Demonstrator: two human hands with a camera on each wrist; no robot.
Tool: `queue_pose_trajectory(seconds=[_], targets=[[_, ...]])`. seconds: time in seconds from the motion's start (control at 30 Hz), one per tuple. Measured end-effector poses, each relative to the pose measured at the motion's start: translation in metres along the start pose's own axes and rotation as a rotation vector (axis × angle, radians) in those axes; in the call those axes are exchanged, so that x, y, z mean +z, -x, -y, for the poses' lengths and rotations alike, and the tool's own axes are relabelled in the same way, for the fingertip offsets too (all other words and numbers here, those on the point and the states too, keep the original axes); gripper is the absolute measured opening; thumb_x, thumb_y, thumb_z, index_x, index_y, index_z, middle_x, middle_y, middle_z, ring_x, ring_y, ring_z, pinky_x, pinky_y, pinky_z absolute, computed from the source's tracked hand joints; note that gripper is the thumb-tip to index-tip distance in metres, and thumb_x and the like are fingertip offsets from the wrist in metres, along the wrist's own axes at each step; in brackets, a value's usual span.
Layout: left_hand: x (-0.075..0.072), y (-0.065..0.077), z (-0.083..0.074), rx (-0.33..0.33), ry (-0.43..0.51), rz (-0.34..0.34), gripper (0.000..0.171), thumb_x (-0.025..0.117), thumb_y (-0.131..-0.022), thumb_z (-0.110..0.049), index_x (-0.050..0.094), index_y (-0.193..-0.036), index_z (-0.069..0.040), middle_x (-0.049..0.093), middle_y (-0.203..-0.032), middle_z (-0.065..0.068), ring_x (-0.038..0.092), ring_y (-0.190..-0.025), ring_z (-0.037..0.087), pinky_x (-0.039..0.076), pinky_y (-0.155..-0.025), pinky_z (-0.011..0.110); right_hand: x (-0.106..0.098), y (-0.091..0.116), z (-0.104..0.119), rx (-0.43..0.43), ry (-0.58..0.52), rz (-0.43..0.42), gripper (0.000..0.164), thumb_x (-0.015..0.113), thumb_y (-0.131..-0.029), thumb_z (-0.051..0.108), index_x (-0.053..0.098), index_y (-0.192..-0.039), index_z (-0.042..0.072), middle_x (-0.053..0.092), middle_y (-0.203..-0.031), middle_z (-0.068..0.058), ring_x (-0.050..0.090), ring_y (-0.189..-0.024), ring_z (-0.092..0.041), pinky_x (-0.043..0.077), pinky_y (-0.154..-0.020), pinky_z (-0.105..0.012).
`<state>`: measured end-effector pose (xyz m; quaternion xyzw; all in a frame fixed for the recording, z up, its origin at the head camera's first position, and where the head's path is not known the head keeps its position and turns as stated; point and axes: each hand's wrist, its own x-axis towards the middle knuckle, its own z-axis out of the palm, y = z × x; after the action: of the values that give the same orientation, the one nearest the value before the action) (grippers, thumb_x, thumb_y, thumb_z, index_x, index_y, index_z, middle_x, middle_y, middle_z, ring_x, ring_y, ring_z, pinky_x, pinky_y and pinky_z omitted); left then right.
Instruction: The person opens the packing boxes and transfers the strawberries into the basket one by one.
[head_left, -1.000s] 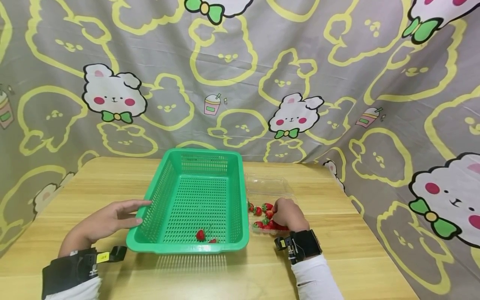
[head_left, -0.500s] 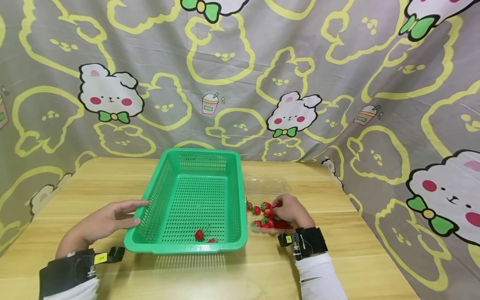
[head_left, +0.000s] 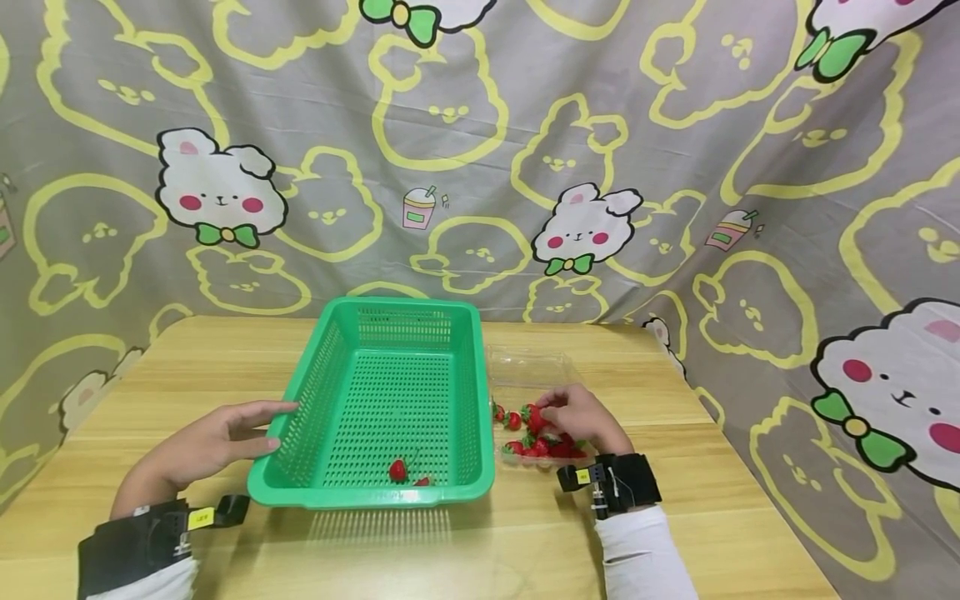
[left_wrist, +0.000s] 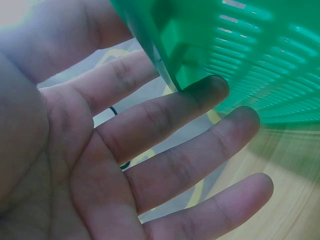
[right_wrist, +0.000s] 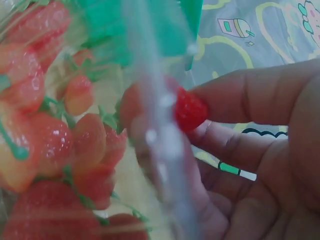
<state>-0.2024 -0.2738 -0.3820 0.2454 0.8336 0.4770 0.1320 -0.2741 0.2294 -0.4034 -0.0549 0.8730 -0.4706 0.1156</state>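
A green plastic basket (head_left: 401, 498) with slotted walls stands on the table. Two strawberries lie at its near end; one strawberry (head_left: 398, 471) shows well. At its left rim is my left hand (head_left: 217, 437), fingers spread and nearly straight; in the left wrist view fingertips (left_wrist: 212, 90) lie against the basket's outer wall. To the right of the basket, a clear plastic box (head_left: 528, 371) with its lid folded back holds several strawberries (head_left: 540, 448). Over this box my right hand (head_left: 581, 417) pinches a strawberry (right_wrist: 191, 109) between thumb and fingers, partly behind the box's clear edge in the right wrist view.
Everything stands on a light wooden table (head_left: 375, 562). A grey cloth (head_left: 465, 108) printed with rabbits and yellow outlines hangs behind it and along both sides. Each wrist wears a black strap with a small camera.
My right hand has shifted slightly within the box and now pinches a strawberry, lifting it a little. The left hand and basket hold their place.
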Motion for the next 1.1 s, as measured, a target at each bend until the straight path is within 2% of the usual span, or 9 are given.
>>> queue_pose_trajectory(seconds=[0.23, 0.37, 0.47, 0.53, 0.93, 1.0, 1.1], targets=[[0.000, 0.001, -0.002, -0.020, -0.021, -0.011, 0.050, 0.055, -0.100, -0.012, 0.039, -0.142, 0.009, 0.031, -0.145, 0.037, 0.029, -0.127, 0.062, 0.047, -0.083, 0.025, -0.002, -0.001, -0.001, -0.037, -0.136, 0.041, 0.019, 0.053, -0.095, -0.001, 0.062, -0.109, -0.009, 0.060, -0.098, -0.018, 0.065, -0.077, -0.033, 0.055, -0.072, -0.047], [0.001, 0.001, -0.002, -0.025, -0.026, -0.021, 0.050, 0.055, -0.100, -0.012, 0.039, -0.143, 0.007, 0.032, -0.144, 0.037, 0.030, -0.126, 0.062, 0.049, -0.087, 0.043, -0.003, -0.001, 0.001, -0.057, -0.177, 0.062, 0.022, 0.052, -0.096, -0.002, 0.059, -0.113, -0.014, 0.060, -0.102, -0.021, 0.066, -0.077, -0.028, 0.056, -0.074, -0.045], [0.001, 0.001, -0.002, -0.028, -0.024, -0.030, 0.051, 0.055, -0.100, -0.013, 0.039, -0.143, 0.007, 0.033, -0.144, 0.037, 0.031, -0.126, 0.062, 0.045, -0.088, 0.059, -0.003, -0.001, 0.001, -0.064, -0.207, 0.077, 0.023, 0.051, -0.096, -0.003, 0.057, -0.115, -0.016, 0.059, -0.106, -0.023, 0.066, -0.078, -0.024, 0.056, -0.075, -0.040], [0.002, 0.001, -0.002, -0.029, -0.020, -0.035, 0.051, 0.056, -0.099, -0.013, 0.039, -0.143, 0.007, 0.033, -0.144, 0.037, 0.031, -0.126, 0.062, 0.043, -0.088, 0.063, -0.002, -0.001, 0.002, -0.065, -0.228, 0.088, 0.024, 0.051, -0.097, -0.003, 0.055, -0.116, -0.016, 0.058, -0.108, -0.024, 0.067, -0.080, -0.023, 0.056, -0.076, -0.039], [0.001, 0.002, -0.004, -0.037, -0.012, -0.024, 0.051, 0.055, -0.100, -0.013, 0.038, -0.143, 0.008, 0.031, -0.145, 0.037, 0.031, -0.126, 0.061, 0.047, -0.087, 0.056, -0.002, 0.001, 0.006, -0.081, -0.334, 0.133, 0.027, 0.050, -0.097, -0.003, 0.052, -0.120, -0.017, 0.057, -0.111, -0.021, 0.067, -0.086, -0.028, 0.055, -0.080, -0.035], [0.001, 0.002, -0.004, -0.036, -0.016, -0.025, 0.051, 0.055, -0.100, -0.013, 0.038, -0.143, 0.007, 0.032, -0.145, 0.037, 0.030, -0.127, 0.061, 0.049, -0.087, 0.052, -0.002, 0.001, 0.008, -0.091, -0.349, 0.144, 0.027, 0.050, -0.097, -0.004, 0.051, -0.119, -0.018, 0.057, -0.109, -0.020, 0.067, -0.085, -0.027, 0.055, -0.080, -0.034], [0.002, 0.002, -0.003, -0.029, -0.023, -0.031, 0.051, 0.055, -0.100, -0.014, 0.039, -0.143, 0.007, 0.033, -0.145, 0.036, 0.030, -0.127, 0.061, 0.050, -0.087, 0.039, -0.002, 0.002, 0.011, -0.104, -0.369, 0.154, 0.027, 0.051, -0.096, -0.004, 0.051, -0.119, -0.018, 0.057, -0.107, -0.019, 0.066, -0.085, -0.027, 0.055, -0.079, -0.033]])
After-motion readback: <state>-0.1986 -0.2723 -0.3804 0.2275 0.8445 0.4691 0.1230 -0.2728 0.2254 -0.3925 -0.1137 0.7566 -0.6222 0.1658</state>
